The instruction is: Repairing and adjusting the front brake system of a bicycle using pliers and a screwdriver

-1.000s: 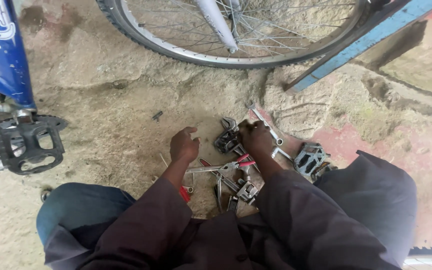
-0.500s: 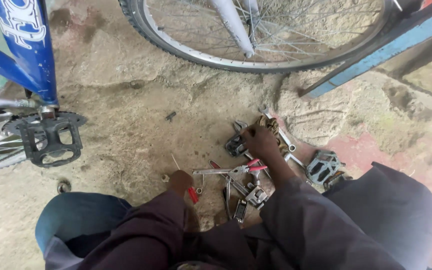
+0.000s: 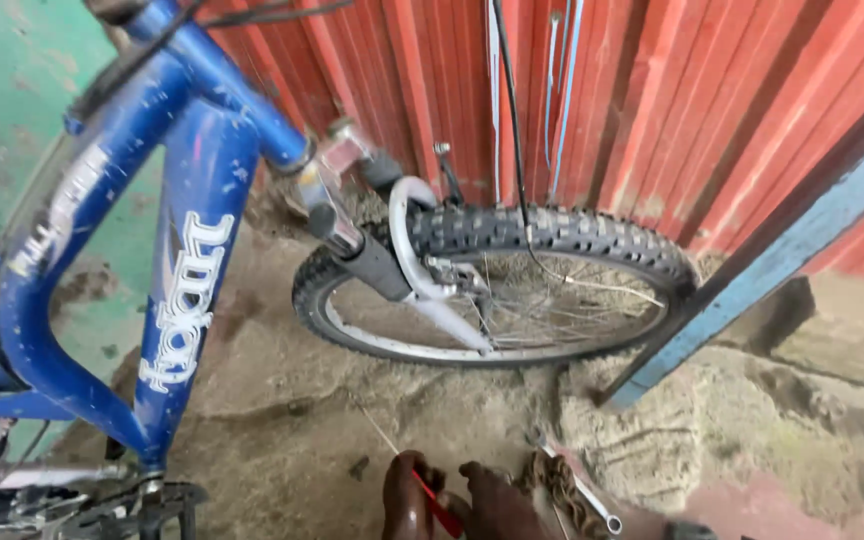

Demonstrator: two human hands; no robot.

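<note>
A: What had shifted since the earlier frame?

B: The view was raised; the blue steel bicycle frame and knobby front wheel were brought in.

A: And the hands?

B: The left hand and right hand were held together, clamped on a thin red-handled tool, its axis toward eleven o'clock; the rusty chain lay at three o'clock.

Bicycle frame fills left side, down tube running to crank area at lower left, pedal at bottom left edge. Front wheel stands centre, right of frame, fork across it, cables hanging above. Corrugated wall behind wheel. Slanted beam right of wheel, foot on dirt ground. Two hands at bottom centre, in front of wheel: left hand beside right hand, thin tool between them. Chain and wrench just right of hands.
</note>
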